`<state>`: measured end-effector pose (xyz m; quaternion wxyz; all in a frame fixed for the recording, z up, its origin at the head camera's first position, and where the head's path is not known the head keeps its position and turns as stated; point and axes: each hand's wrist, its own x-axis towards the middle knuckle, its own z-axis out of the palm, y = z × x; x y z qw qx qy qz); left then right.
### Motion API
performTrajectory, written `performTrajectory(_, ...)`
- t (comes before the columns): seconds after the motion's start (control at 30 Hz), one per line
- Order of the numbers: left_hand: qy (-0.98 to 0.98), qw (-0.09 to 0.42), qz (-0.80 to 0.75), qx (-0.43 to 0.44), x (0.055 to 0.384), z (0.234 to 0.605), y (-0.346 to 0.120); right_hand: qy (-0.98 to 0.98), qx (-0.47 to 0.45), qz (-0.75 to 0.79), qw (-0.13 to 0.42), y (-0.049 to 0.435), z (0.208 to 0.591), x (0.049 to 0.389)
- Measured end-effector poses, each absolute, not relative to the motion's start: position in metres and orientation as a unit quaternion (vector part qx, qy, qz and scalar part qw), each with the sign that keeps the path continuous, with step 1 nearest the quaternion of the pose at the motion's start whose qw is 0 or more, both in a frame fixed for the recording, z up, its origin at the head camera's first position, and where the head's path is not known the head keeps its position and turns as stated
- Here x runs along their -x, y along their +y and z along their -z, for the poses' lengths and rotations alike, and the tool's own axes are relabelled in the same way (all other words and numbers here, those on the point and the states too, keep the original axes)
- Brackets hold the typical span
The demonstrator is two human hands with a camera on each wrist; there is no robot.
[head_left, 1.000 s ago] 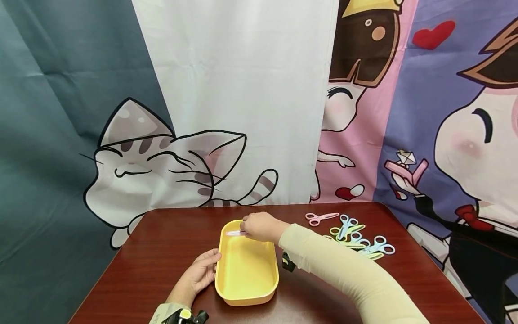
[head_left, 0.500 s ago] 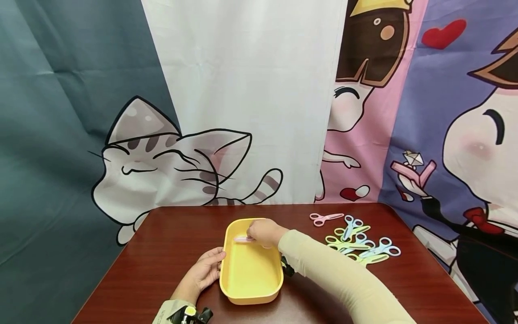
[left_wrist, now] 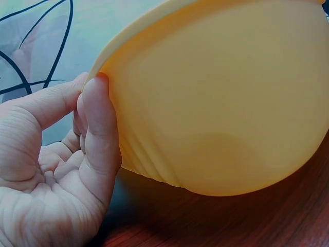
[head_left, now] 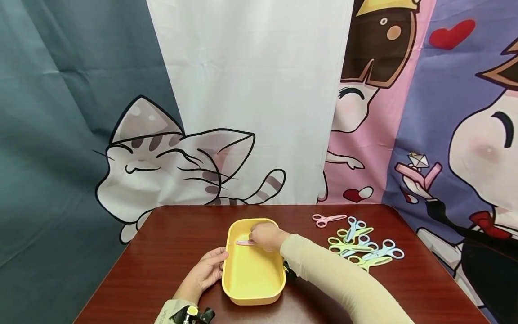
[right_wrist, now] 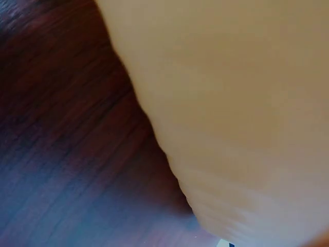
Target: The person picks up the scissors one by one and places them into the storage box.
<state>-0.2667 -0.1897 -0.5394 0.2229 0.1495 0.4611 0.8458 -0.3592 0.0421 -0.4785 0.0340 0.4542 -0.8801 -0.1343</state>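
A yellow plastic tray (head_left: pixel 252 281) with rounded corners and raised walls stands on the table in the head view. My left hand (head_left: pixel 207 270) holds its left side. In the left wrist view, that hand's thumb and finger pinch the tray's rim (left_wrist: pixel 131 36). My right hand (head_left: pixel 267 236) reaches inside the tray, toward its far end, and grips pink scissors (head_left: pixel 245 243). Their blades point left, close over the tray floor; the handles are hidden by the hand. The right wrist view shows the tray's outer wall (right_wrist: pixel 221 103), not the hand.
On the right of the dark red wooden table (head_left: pixel 133 265) lie several blue scissors (head_left: pixel 386 250) and green scissors (head_left: pixel 370 262), overlapping in a heap. One pink pair of scissors (head_left: pixel 332 218) lies behind them. A printed cartoon curtain (head_left: pixel 259 112) hangs behind the table.
My right hand has moved the pink scissors lower and a little nearer within the tray. The left hand keeps its hold on the rim. The head view has shifted slightly.
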Motion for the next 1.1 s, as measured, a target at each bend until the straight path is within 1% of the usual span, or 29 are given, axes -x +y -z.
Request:
performTrajectory(0.3, 0.449, 0.231, -0.850, -0.149, 0.266, 0.538, -0.186, -0.882, -0.443, 0.153, 0.046, 0.046, 0.479, 0.358)
performTrajectory(0.4, 0.448, 0.234, -0.849, -0.152, 0.265, 0.537, -0.186, -0.885, -0.446, 0.126, 0.053, 0.049, 0.477, 0.361)
performTrajectory(0.5, 0.449, 0.234, -0.849, -0.154, 0.265, 0.538, -0.186, -0.885, -0.457, 0.056, 0.064, 0.056, 0.469, 0.366)
performTrajectory(0.63, 0.448, 0.234, -0.848, -0.159, 0.265, 0.539, -0.186, -0.876, -0.470, -0.033, 0.101, 0.074, 0.451, 0.372)
performTrajectory(0.73, 0.447, 0.234, -0.848, -0.162, 0.265, 0.540, -0.185, -0.874, -0.462, -0.063, 0.139, 0.092, 0.439, 0.378)
performTrajectory(0.83, 0.449, 0.234, -0.848, -0.159, 0.265, 0.540, -0.186, -0.886, -0.425, -0.078, 0.167, 0.116, 0.432, 0.386)
performTrajectory(0.9, 0.448, 0.234, -0.849, -0.157, 0.265, 0.538, -0.186, -0.905, -0.377, -0.088, 0.174, 0.135, 0.431, 0.392)
performTrajectory(0.97, 0.444, 0.235, -0.850, -0.157, 0.265, 0.536, -0.187, -0.927, -0.319, -0.099, 0.172, 0.158, 0.432, 0.398)
performTrajectory(1.1, 0.438, 0.244, -0.850, -0.165, 0.263, 0.530, -0.189, -0.962, -0.207, -0.098, 0.149, 0.209, 0.440, 0.408)
